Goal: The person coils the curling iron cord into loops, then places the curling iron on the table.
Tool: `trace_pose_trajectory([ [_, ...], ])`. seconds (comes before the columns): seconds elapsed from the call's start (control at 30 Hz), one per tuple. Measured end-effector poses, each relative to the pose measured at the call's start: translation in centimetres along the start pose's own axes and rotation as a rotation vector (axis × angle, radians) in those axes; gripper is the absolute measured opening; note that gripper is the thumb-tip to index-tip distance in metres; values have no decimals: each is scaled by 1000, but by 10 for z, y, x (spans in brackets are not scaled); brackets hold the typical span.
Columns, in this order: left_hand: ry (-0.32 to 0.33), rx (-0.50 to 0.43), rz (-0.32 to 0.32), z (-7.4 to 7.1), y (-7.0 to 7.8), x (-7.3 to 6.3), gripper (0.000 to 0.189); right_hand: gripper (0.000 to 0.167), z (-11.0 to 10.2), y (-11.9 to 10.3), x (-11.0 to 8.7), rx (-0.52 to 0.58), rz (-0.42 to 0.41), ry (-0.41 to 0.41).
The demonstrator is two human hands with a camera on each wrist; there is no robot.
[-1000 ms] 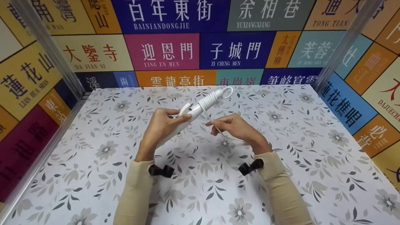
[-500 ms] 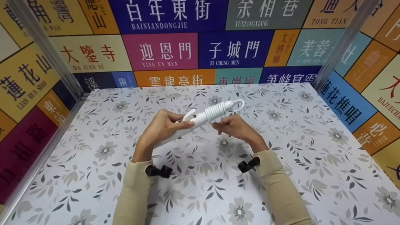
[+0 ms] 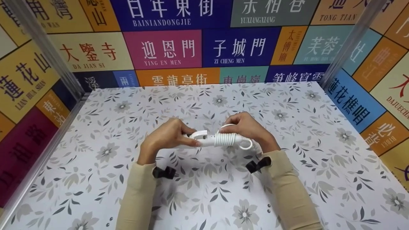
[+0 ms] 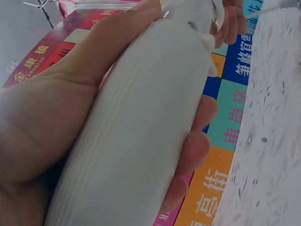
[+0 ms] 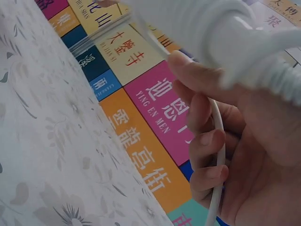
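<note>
My left hand [image 3: 169, 134] grips a white curling iron [image 3: 209, 141], holding it nearly level above the table with the thumb along its near side. In the left wrist view its thick, finely ribbed body fills the palm. A short white lever [image 3: 200, 134] stands up beside the thumb. White cord [image 3: 225, 139] is wound in several tight turns round the handle, and a small loop sticks out at its right end. My right hand [image 3: 247, 127] pinches the cord between thumb and forefinger above the turns. In the right wrist view the loose cord [image 5: 217, 174] runs down through the curled fingers.
A white table [image 3: 204, 198] with a grey flower and leaf pattern lies under both hands. Colourful sign-printed panels [image 3: 169, 48] stand along the back and sides, with clear corner strips [image 3: 343, 41]. Black camera mounts [image 3: 163, 172] sit at both wrists.
The curling iron has swung from slanting up and right to nearly level, and lower. My right hand has carried the cord from below the handle to above it.
</note>
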State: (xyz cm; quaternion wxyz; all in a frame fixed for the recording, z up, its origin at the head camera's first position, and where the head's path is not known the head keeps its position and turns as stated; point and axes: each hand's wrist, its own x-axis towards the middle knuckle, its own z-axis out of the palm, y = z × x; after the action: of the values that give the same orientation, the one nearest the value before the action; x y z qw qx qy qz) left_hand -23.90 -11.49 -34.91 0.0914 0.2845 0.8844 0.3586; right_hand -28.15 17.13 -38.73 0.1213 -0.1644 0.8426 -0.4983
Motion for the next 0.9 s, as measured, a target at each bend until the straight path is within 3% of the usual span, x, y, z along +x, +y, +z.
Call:
trace_pose_trajectory([
  [0.2, -16, 84, -38, 5, 2, 2, 41, 20, 3, -10, -4, -90, -26, 12],
  [0.57, -9, 92, -94, 10, 3, 6, 35, 19, 11, -33, -13, -228, -24, 139],
  [0.8, 63, 134, -132, 12, 6, 8, 31, 16, 16, -45, -19, -310, -89, 199],
  [0.9, 101, 152, -176, 13, 8, 8, 33, 18, 18, -50, -22, -368, -119, 225],
])
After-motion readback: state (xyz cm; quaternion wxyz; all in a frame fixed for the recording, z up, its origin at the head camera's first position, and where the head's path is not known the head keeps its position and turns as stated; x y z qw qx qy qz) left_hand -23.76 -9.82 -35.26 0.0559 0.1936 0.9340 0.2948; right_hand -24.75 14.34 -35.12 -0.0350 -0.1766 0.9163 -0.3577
